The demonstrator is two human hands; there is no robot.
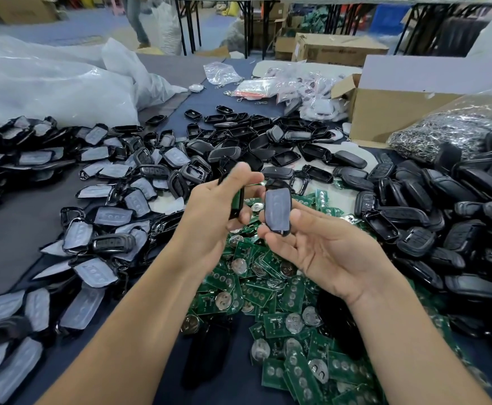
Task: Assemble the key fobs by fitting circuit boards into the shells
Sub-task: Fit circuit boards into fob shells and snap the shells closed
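Left hand (209, 220) pinches 1 black shell (237, 201); right hand (326, 252) holds a grey-padded shell (278, 210). Next they likely need snapping together.

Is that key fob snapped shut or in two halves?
Two halves: left hand holds one shell half, right hand the padded half, apart.

Bright, even overhead light, soft shadows. We see glare on glossy black plastic shells (458, 182) right of the right hand (326, 252); left hand (206, 217) slightly blurred; frame edges warp.
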